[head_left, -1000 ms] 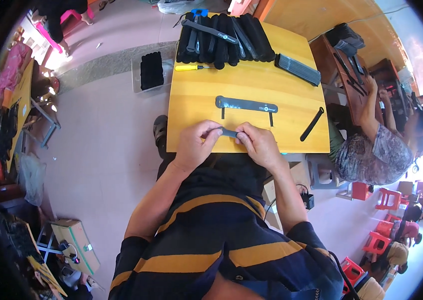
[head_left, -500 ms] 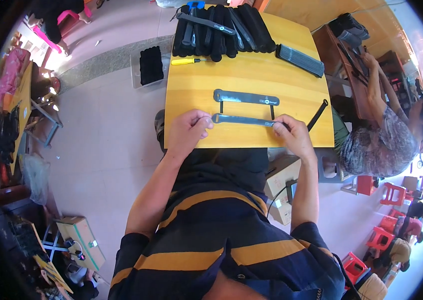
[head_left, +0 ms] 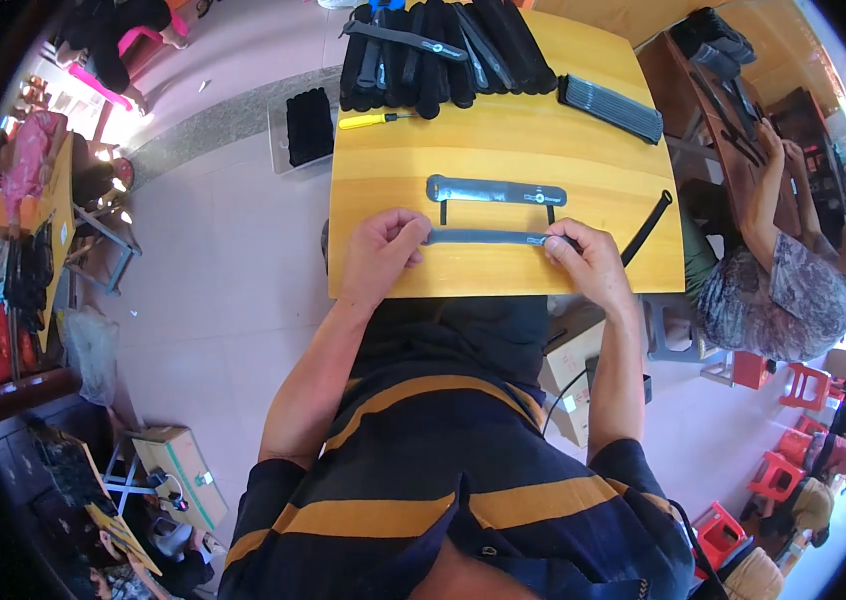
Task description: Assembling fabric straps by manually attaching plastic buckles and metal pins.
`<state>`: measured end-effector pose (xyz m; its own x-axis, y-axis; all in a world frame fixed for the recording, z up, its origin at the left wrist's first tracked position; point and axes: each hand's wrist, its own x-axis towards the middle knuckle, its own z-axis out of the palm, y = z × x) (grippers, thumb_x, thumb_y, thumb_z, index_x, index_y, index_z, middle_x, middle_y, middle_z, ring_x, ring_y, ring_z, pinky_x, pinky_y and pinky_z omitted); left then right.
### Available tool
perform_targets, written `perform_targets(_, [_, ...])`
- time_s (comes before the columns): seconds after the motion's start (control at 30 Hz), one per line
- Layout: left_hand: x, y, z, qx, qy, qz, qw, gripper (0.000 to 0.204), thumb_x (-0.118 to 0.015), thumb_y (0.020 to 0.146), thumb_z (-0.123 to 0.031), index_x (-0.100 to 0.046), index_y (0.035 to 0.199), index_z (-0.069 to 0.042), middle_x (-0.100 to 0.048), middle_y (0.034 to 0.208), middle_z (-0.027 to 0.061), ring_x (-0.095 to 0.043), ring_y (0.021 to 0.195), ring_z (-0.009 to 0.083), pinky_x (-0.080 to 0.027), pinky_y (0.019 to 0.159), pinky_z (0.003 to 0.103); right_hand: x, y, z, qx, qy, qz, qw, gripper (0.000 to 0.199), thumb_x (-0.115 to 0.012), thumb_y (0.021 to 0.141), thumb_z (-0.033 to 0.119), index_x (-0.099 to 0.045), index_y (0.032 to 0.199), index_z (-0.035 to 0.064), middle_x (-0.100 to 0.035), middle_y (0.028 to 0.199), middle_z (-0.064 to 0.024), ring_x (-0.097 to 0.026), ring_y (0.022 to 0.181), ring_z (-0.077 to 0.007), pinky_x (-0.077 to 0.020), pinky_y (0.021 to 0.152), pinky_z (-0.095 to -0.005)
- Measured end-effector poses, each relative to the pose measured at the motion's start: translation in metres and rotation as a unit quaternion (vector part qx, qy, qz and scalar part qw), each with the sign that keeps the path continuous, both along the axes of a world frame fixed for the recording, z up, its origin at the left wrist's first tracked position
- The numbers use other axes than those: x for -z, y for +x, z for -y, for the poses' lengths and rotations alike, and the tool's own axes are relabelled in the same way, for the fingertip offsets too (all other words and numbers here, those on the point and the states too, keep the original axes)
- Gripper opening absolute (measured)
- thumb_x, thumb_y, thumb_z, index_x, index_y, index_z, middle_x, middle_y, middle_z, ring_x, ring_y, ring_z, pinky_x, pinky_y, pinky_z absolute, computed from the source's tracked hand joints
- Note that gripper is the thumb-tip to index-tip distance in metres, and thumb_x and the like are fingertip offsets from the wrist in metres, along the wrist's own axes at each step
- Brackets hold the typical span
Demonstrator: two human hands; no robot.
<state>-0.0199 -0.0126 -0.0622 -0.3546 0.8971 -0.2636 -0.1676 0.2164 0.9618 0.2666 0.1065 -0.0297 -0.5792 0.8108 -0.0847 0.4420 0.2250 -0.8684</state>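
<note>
A narrow dark grey strap lies level along the near part of the yellow table. My left hand pinches its left end between thumb and fingers. At its other end, my right hand has the tip between thumb and forefinger. Just beyond, a second grey strap with a rounded slotted left end and a light print lies parallel to the first. Two short black strips, one at the left and one at the right, span the gap between both straps. A black strap lies slanted to the right of my right hand.
Bundled black straps pile up at the table's far edge, with a yellow-handled screwdriver before them. A stack of grey strips sits far right. Left of the table stands a clear bin. A co-worker sits at right.
My left hand has moved onto the near strap's left end, covering the slot that showed before. The right hand stays on the other end. The view has shifted slightly.
</note>
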Motion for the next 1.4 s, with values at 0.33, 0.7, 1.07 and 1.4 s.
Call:
perform_targets(0.33, [0.001,0.0,-0.003,0.038,-0.018,-0.02,0.999,0.012,-0.069,0.096,-0.011,-0.072,0.097,0.0,-0.069,0.076,0.0007,-0.061,0.062,0.0059,-0.05,0.058,0.021,0.008,0.005,-0.002,0.019,-0.02,-0.013,1.0,0.013,-0.067,0.098,0.014,-0.069,0.1,0.0015,-0.063,0.073,-0.0002,-0.056,0.069,-0.008,-0.0468,0.065,-0.0255])
perform_targets(0.7, [-0.011,0.0,-0.016,0.046,-0.069,-0.091,0.992,0.017,-0.067,0.099,-0.016,-0.072,0.096,0.0,-0.071,0.079,0.003,-0.063,0.061,0.0079,-0.051,0.058,0.023,0.021,0.007,-0.01,0.075,-0.036,-0.066,0.994,0.014,-0.064,0.101,0.014,-0.069,0.104,0.001,-0.065,0.077,0.001,-0.059,0.071,-0.0075,-0.0487,0.068,-0.0239])
perform_targets(1.07, [-0.003,-0.005,-0.038,0.048,-0.091,-0.199,0.975,0.023,-0.064,0.098,-0.02,-0.072,0.09,0.0,-0.071,0.07,0.0075,-0.065,0.056,0.0125,-0.052,0.055,0.03,0.028,0.004,-0.027,0.141,-0.052,-0.102,0.983,0.015,-0.064,0.103,0.015,-0.07,0.103,0.0011,-0.065,0.077,0.0019,-0.058,0.071,-0.0053,-0.0495,0.067,-0.0225])
perform_targets(1.4, [0.006,-0.013,-0.056,0.077,-0.091,-0.333,0.935,0.022,-0.066,0.093,-0.022,-0.071,0.087,-0.002,-0.067,0.07,0.0189,-0.067,0.063,0.0383,-0.051,0.06,0.046,0.038,0.003,-0.042,0.185,-0.074,-0.064,0.978,0.015,-0.067,0.101,0.017,-0.071,0.1,0.0023,-0.063,0.078,0.0036,-0.057,0.07,-0.0046,-0.0485,0.065,-0.0214])
